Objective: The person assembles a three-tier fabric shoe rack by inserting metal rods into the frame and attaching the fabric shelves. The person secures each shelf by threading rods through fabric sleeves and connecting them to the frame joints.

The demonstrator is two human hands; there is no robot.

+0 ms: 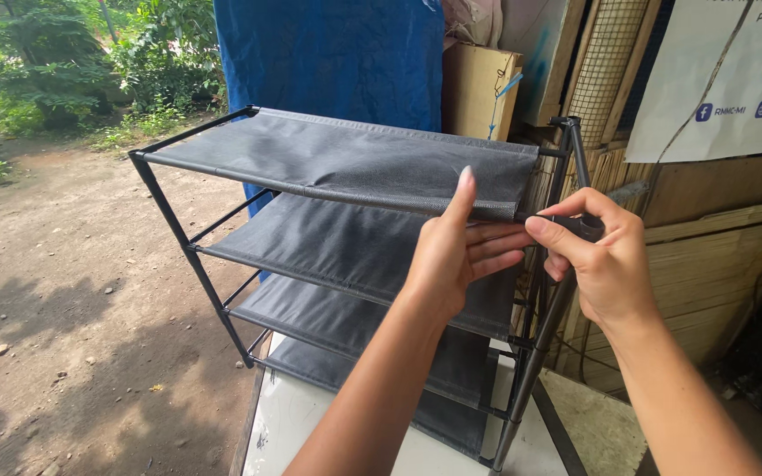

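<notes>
Here your left hand (451,256) is at the front edge of the top shelf (346,159) of the shoe rack (222,304), near its right front corner. The thumb stands up against the grey cloth and the fingers curl under the edge, so you are pinching the cloth and the rod inside it. Your right hand (606,264) is just beside it, closed around the black plastic joint (586,226) at that same corner, thumb and forefinger pressed on it where the shelf meets the right front post (535,348). The two hands nearly touch at the fingertips. Three more grey cloth shelves hang below the top one. The rack stands on a white table (288,423), close to its front edge. Behind it hangs a blue tarp (328,53), with a cardboard box (478,88) to its right.
</notes>
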